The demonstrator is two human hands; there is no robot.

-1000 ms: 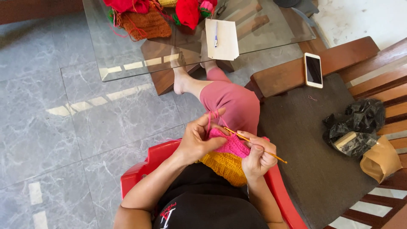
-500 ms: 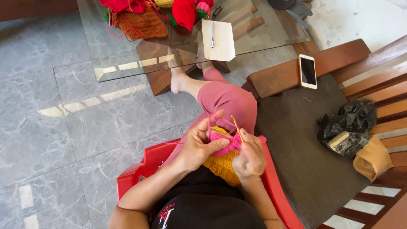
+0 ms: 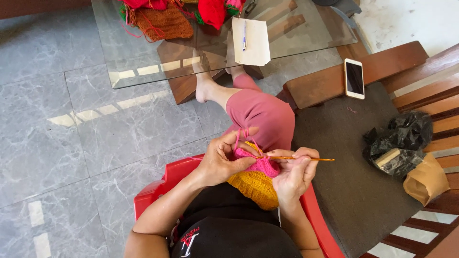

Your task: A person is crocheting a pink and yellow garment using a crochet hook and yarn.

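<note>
- Crochet piece (image 3: 256,174), pink over yellow: in the lap, above the red plastic chair (image 3: 158,191).
- Left hand (image 3: 222,162): fingers closed on the pink edge, pink yarn looped over a raised finger.
- Right hand (image 3: 294,174): fingers pinched on the crochet hook (image 3: 296,158), tip at the pink edge of the crochet piece.
- Step, as judged: mid-stitch along the pink row; next likely needs yarn caught and drawn through under steady tension.
- Beyond the crochet piece: glass worktop (image 3: 143,62) with paper (image 3: 252,43) and pen (image 3: 244,36); phone (image 3: 354,78) on a wooden armrest.
- Hidden: hook tip, active loop; yarn pile at top cut off.
</note>
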